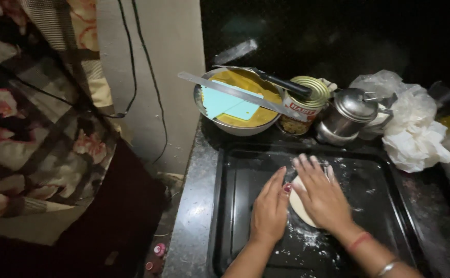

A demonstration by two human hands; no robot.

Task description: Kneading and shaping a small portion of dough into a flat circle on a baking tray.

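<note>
Both forearms come up from the bottom edge and meet over a black tray (240, 216) dusted with flour; the right wrist carries a red thread and a thin metal bangle. The left hand (269, 208) lies palm down, fingers straight and close together, its thumb side against the edge of a pale disc of dough (301, 208); the right hand (323, 198) lies flat on top of that disc, fingers extended and slightly spread, pointing away from the body and covering most of it. Neither hand grips anything; both press flat. The dough sits near the middle of the tray, only its near rim showing under the right palm.

The tray rests on a dark speckled counter (194, 206); beyond its far edge stands a steel bowl (235, 126) holding a yellow board and a turquoise scraper (230, 104), with a long metal ruler (235, 92) and a black-handled knife (281, 81) laid across its rim. Just right of it stands an opened tin can (302, 108), then a small lidded steel jug (351, 116), then what seems to be a crumpled white plastic bag (413, 131), its contents unclear in the dim light. A floral cloth (34, 128) hangs at the left.
</note>
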